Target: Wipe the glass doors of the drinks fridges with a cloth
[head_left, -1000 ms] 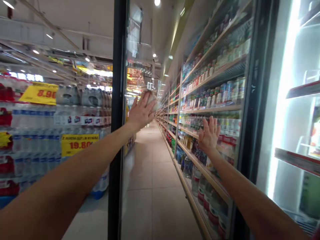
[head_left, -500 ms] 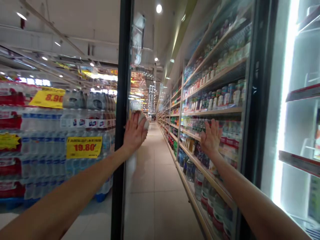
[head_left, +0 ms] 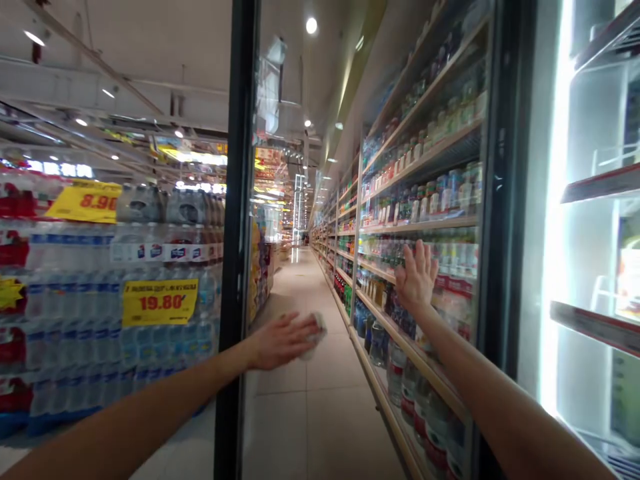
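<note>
A glass cooler door with a dark frame stands open in front of me, and the aisle and shelves show through its pane. My left hand lies over a pale, bunched-up cloth, low on the glass left of the middle. Palm and fingers cover most of the cloth, which sticks out past the fingertips. Higher up on the right, my right hand rests against the pane, fingers spread, with nothing in it.
At right is the lit cooler interior with wire shelves and dark shelf fronts. Shrink-wrapped bottle packs are stacked at left, under yellow price signs. Beyond the glass, shelves of drinks line a tiled aisle.
My left hand has swept down and slightly right across the glass with the cloth, tilting more sideways. My right hand keeps its place on the pane. The view has shifted slightly.
</note>
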Tool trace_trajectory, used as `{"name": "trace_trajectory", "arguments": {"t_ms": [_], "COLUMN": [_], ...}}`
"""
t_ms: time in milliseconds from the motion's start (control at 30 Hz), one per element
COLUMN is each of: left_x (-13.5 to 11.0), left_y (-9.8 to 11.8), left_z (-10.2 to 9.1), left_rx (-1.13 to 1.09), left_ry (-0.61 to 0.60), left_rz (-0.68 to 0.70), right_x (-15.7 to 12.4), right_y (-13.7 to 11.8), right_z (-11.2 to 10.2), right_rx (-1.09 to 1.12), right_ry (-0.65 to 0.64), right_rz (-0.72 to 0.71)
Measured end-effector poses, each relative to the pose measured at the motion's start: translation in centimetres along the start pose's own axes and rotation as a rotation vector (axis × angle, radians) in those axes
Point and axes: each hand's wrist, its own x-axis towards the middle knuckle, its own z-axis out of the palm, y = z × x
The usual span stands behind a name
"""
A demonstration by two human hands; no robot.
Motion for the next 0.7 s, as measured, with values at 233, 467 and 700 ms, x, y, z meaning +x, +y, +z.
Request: {"name": "trace_trajectory", "arguments": {"t_ms": [233,467,700], "left_x": [3.9,6.5,10.0], "left_y": [-4.7,-4.6,-11.2], "left_z": [-1.5,-1.2,-3.6], "left_rx": [0.113,0.024,0.123], "left_ry": [0.055,-0.030,0.064], "left_rz": [-0.397,0.074,-0.607], "right_x": [0.1,0.1,0.1], "right_y": [-0.2,-0.2,-0.1], "right_z": [-0.3,-0.2,0.0], "right_rx": [-0.027,-0.031,-0.042], "right_ry": [-0.003,0.006,0.025], "right_rz": [0.002,0.005,-0.006]}}
